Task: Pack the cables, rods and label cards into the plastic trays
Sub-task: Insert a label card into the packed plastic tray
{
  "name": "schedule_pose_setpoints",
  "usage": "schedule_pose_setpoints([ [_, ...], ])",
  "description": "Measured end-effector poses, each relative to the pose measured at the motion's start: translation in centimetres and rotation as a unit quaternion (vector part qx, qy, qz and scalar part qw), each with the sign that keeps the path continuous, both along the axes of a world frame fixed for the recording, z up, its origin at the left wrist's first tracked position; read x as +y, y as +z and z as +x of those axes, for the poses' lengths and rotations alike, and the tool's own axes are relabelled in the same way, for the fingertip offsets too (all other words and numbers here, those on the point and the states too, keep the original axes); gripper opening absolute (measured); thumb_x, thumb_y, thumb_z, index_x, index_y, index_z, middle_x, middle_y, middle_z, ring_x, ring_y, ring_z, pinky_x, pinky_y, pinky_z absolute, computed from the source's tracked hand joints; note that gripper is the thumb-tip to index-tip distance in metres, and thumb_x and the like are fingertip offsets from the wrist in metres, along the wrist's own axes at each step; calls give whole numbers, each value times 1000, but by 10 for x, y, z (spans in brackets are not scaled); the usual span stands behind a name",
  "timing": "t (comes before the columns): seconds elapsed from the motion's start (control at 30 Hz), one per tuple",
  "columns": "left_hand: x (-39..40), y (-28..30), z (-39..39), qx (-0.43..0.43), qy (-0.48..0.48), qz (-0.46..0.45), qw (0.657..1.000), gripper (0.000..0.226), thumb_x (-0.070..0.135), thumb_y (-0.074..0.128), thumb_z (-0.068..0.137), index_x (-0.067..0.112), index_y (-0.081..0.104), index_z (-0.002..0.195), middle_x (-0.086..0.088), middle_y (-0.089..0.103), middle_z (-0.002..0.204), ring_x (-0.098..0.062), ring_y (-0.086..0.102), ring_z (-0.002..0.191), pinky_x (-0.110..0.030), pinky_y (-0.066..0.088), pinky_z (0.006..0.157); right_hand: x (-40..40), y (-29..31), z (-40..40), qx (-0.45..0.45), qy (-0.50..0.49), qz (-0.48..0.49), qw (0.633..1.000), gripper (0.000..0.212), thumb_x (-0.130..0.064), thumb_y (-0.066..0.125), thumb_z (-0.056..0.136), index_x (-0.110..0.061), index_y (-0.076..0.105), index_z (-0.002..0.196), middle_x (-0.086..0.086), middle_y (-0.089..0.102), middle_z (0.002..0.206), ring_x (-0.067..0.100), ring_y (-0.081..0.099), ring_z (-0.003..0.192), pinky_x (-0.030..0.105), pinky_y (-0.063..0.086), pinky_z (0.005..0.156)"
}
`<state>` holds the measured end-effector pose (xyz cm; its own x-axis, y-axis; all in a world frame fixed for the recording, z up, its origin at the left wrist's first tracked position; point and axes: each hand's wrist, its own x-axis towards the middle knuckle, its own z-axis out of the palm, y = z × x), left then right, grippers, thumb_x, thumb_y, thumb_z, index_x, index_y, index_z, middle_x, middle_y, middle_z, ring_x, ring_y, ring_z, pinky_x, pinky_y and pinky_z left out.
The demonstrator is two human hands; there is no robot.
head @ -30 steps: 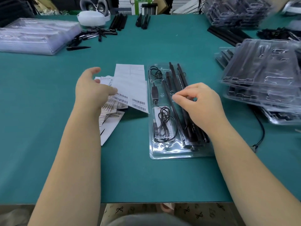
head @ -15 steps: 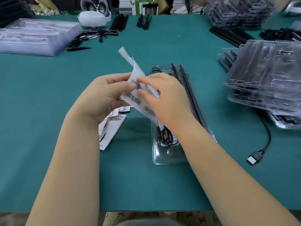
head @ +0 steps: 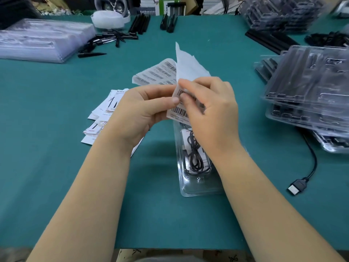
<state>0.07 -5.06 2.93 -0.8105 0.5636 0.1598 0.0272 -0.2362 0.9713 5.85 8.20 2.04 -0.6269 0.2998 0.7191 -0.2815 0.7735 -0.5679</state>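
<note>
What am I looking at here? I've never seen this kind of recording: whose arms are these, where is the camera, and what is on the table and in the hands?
No machine here: a person packs goods by hand, filmed by a camera worn on their head, looking down. The left hand and right hand both pinch a barcode label sheet above a clear plastic tray holding a coiled black cable. On the green table lie label cards, loose black rods, stacked trays on the right, and a loose cable plug.
</note>
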Motion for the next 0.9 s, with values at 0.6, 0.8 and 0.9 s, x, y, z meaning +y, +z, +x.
schedule_pose_setpoints([
  [0.6, 11, 4, 8, -58, 122, -119, 984, 32, 17, 58, 87, 17, 70, 57, -2, 66, 62, -15, 62, 55, -23, 49, 54, 3, -6, 2, 57, 13, 77, 995, 4, -12, 74, 76, -13, 77, 78, 0, 73, 76, 24, 64, 69, 27, 45, 68],
  [0.8, 12, 4, 7, -53, 131, -120, 983, 22, 14, 56, 85, 12, 69, 67, -4, 67, 66, -18, 62, 61, -33, 52, 65, 1, -4, 2, -3, 57, 58, 997, 2, -7, 70, 77, -8, 70, 79, 3, 70, 84, 27, 60, 80, 30, 44, 74],
  [0.9, 11, 4, 7, -39, 125, -114, 985, 29, 13, 55, 87, 14, 69, 62, -1, 66, 62, -16, 61, 56, -26, 52, 57, 0, -4, 2, -23, 70, 37, 997, 2, -7, 67, 79, -8, 69, 78, 2, 68, 85, 23, 58, 83, 33, 47, 75],
])
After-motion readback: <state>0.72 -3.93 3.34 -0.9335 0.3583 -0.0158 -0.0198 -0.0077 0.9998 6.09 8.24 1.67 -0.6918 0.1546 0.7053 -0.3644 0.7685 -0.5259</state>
